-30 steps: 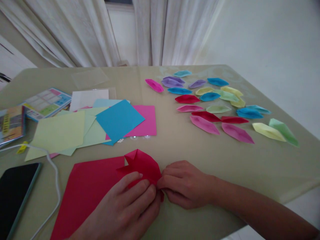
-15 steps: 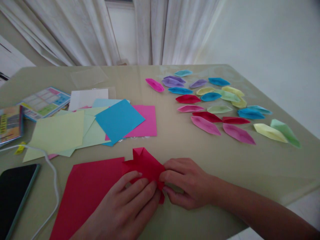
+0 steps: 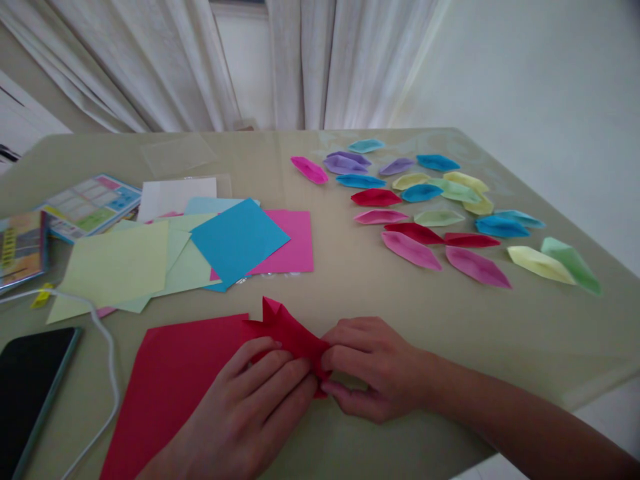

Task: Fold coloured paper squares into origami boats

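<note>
A partly folded piece of red paper (image 3: 290, 331) is between my two hands near the front of the table. My left hand (image 3: 270, 400) lies over its lower left part, fingers closed on it; the thumb is hidden. From the right, my right hand (image 3: 373, 367) pinches the paper's right edge between thumb and fingers. The paper's upper left corner stands up in creased points. Beneath my left hand and to its left lies a larger flat red sheet (image 3: 175, 380).
Folded paper boats (image 3: 413, 250) in several colours spread over the right side. Coloured sheets (image 3: 240, 240) lie at centre left, with booklets (image 3: 95, 207) behind. A phone (image 3: 35, 393) and a white cable (image 3: 111, 360) are at the left front.
The red paper's right side has been bent and drawn in further between my fingers, and its upper edge looks narrower. Both hands have barely shifted.
</note>
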Action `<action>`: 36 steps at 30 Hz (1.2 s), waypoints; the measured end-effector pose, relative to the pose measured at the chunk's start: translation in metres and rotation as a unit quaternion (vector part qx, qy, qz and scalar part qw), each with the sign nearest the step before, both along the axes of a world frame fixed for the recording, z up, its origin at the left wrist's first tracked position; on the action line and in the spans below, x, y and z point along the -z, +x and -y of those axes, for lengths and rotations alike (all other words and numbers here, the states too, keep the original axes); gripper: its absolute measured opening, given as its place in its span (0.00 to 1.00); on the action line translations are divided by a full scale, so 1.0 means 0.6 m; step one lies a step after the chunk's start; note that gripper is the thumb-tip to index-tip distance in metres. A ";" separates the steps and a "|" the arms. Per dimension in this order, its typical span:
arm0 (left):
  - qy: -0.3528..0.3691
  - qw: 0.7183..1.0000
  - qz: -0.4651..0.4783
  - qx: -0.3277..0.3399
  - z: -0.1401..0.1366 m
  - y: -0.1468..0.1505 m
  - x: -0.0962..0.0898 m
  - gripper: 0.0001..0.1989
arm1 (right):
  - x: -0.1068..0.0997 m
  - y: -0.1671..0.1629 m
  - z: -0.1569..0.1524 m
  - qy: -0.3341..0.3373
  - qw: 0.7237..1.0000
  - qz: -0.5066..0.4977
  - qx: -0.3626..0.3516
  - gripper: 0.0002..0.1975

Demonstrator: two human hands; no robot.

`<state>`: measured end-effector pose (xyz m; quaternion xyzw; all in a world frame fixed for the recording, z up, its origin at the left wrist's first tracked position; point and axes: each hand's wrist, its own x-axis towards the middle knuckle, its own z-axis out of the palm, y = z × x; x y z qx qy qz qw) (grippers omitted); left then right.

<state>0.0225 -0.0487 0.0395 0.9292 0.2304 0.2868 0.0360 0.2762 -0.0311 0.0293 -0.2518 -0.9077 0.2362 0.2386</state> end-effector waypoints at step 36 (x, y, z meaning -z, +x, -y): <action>-0.094 0.995 0.041 -0.013 0.007 -0.008 0.006 0.17 | 0.001 0.004 0.000 -0.005 1.000 -0.016 0.000 0.08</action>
